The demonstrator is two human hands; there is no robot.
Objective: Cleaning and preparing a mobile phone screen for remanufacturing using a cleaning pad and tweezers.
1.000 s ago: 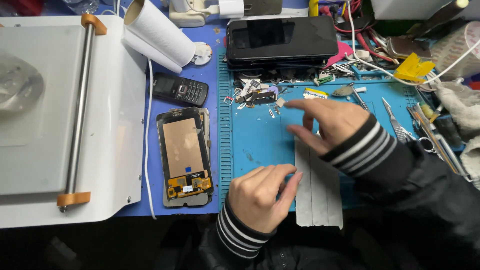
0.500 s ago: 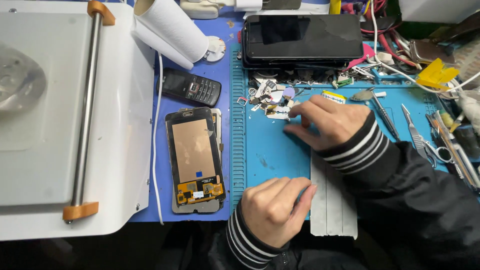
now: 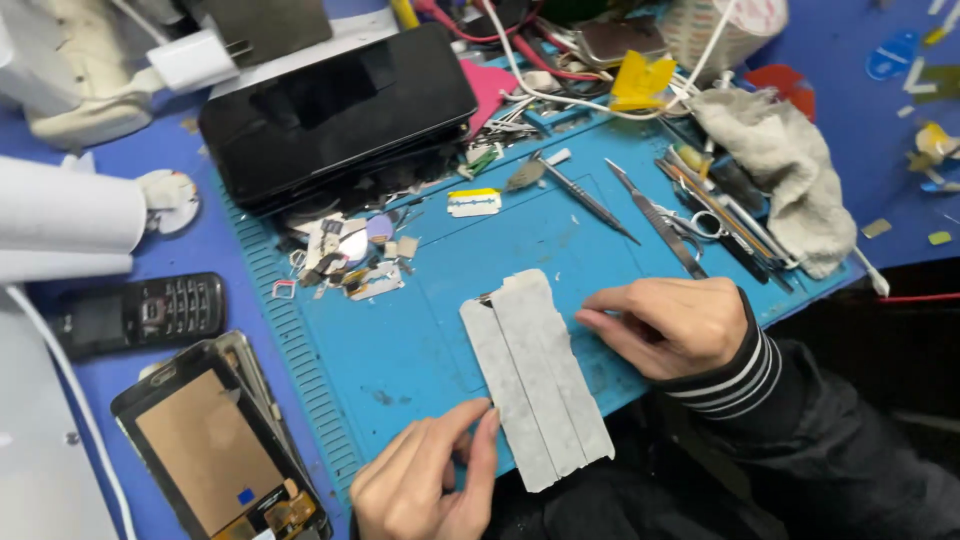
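Observation:
Several grey-white tape strips [image 3: 535,375] lie side by side over a flat piece on the blue work mat [image 3: 420,340]. My left hand [image 3: 430,485] is at the near edge, thumb and forefinger meeting on the strips' lower left edge. To the right of the strips, my right hand [image 3: 670,325] rests on the mat with fingers curled. One of its fingertips touches their right edge. Both wrists wear striped cuffs.
A large black device [image 3: 340,110] lies at the back of the mat, with small loose parts [image 3: 350,255] in front. Tweezers [image 3: 585,200], forceps [image 3: 660,220] and a grey cloth [image 3: 785,170] are at the right. A keypad phone [image 3: 140,315] and an opened phone [image 3: 215,450] lie left.
My right hand has come from the strips' far end down to their right side. My left hand has unclenched from a fist and reached to the strips' left edge. The view has shifted.

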